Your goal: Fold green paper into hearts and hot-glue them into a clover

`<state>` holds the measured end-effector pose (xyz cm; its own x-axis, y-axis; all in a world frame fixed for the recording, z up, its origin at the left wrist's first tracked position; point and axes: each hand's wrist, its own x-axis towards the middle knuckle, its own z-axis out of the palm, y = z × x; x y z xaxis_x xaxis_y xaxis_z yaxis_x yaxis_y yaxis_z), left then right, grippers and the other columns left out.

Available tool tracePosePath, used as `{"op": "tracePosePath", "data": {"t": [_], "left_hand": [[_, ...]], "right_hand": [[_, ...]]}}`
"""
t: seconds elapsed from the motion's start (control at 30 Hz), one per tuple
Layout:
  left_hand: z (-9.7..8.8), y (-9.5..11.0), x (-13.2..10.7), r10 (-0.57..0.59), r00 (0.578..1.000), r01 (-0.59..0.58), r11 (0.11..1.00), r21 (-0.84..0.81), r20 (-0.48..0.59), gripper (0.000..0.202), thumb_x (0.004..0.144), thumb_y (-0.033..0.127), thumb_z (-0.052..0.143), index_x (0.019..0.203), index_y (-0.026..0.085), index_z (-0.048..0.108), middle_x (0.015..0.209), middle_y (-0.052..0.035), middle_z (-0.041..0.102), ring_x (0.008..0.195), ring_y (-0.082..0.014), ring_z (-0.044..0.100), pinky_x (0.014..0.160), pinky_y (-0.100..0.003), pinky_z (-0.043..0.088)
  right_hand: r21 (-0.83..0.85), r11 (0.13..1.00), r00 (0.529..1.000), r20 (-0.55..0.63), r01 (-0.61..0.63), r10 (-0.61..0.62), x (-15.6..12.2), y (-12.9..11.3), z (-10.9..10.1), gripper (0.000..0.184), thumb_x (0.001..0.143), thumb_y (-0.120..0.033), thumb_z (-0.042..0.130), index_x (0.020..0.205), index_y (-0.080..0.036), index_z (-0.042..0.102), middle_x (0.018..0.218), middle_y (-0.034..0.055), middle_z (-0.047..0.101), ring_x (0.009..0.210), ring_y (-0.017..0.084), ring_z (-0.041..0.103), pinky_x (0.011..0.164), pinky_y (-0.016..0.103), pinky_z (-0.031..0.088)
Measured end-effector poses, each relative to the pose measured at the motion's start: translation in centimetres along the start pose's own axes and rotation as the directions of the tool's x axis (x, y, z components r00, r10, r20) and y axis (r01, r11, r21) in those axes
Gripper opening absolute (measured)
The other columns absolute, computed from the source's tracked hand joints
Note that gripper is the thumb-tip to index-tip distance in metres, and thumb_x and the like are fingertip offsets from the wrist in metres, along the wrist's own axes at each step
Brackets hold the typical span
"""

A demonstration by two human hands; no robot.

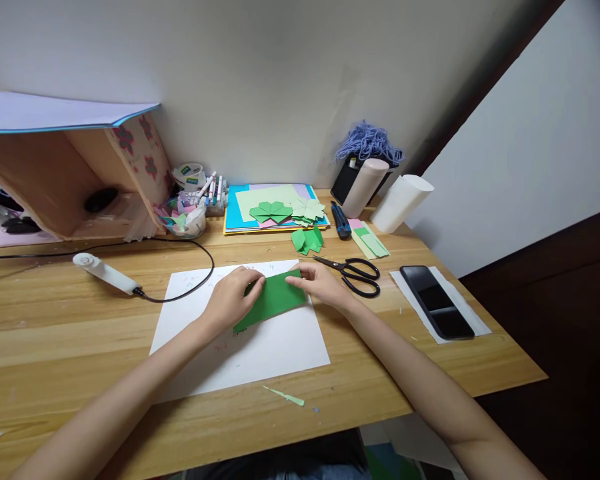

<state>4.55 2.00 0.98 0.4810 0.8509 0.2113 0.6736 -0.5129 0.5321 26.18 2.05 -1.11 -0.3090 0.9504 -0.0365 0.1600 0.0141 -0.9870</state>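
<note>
A dark green sheet of paper (275, 300), seemingly folded into a rectangle, is held tilted over a white sheet of paper (200, 373) on the table. My left hand (236, 293) pinches its upper left edge between thumb and fingers. At the upper right corner, my right hand (320, 281) grips it with the thumb on the front face. Black-handled scissors (357, 275) lie just right of my right hand, partly opened, blades pointing left. Behind the hands rest green folded paper pieces (307, 240).
Stacked coloured papers (233, 210) carry green paper cutouts (270, 212) at the back. A utility knife (341, 221) and paper rolls (403, 203) stand or lie to their right. A phone (436, 301) lies at right; a white corded tool (105, 273) is at left. A paper scrap (285, 395) lies in front.
</note>
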Motion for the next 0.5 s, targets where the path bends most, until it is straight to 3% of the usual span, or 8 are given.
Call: {"op": "tracePosePath", "data": {"t": [0.13, 0.27, 0.37, 0.5], "left_hand": [[0.0, 0.1, 0.0, -0.044, 0.999, 0.044, 0.998, -0.044, -0.007, 0.021, 0.081, 0.029, 0.045, 0.078, 0.021, 0.063, 0.078, -0.0019, 0.064, 0.078, -0.0178, 0.056, 0.07, -0.028, 0.041], [0.0, -0.2, 0.3, -0.173, 0.985, 0.173, 0.976, -0.13, 0.011, 0.019, 0.077, 0.03, 0.047, 0.073, 0.02, 0.063, 0.077, -0.0004, 0.066, 0.075, -0.0171, 0.058, 0.068, -0.027, 0.041], [-0.3, -1.0, 0.7, -0.257, 0.966, 0.259, 0.948, -0.182, 0.033, 0.02, 0.076, 0.031, 0.047, 0.071, 0.019, 0.062, 0.078, -0.0002, 0.067, 0.075, -0.017, 0.059, 0.067, -0.026, 0.04], [-1.3, -2.3, 1.1, -0.3, 0.954, 0.297, 0.948, -0.119, -0.013, 0.02, 0.077, 0.031, 0.047, 0.07, 0.019, 0.061, 0.077, -0.0008, 0.067, 0.075, -0.0179, 0.059, 0.067, -0.027, 0.04]], "right_hand": [[-0.05, 0.999, 0.998, -0.063, 0.022, -0.025, -0.4, -0.2, 0.7, 0.025, 0.072, -0.04, 0.062, 0.077, -0.015, 0.064, 0.075, 0.0026, 0.062, 0.067, 0.014, 0.056, 0.058, 0.025, 0.044], [-0.098, 0.995, 0.985, -0.169, 0.011, -0.028, -0.5, -0.5, 0.3, 0.026, 0.07, -0.041, 0.064, 0.074, -0.016, 0.065, 0.071, 0.0028, 0.064, 0.065, 0.015, 0.057, 0.055, 0.025, 0.044], [-0.028, 0.999, 0.968, -0.251, -0.024, 0.016, -0.3, -0.7, -0.5, 0.027, 0.065, -0.042, 0.067, 0.073, -0.016, 0.065, 0.068, 0.0028, 0.065, 0.063, 0.017, 0.059, 0.054, 0.026, 0.045], [0.098, 0.995, 0.936, -0.347, -0.028, 0.06, 0.2, -0.6, -1.7, 0.03, 0.059, -0.041, 0.072, 0.072, -0.016, 0.064, 0.072, 0.0037, 0.068, 0.065, 0.018, 0.062, 0.057, 0.026, 0.047]]}}
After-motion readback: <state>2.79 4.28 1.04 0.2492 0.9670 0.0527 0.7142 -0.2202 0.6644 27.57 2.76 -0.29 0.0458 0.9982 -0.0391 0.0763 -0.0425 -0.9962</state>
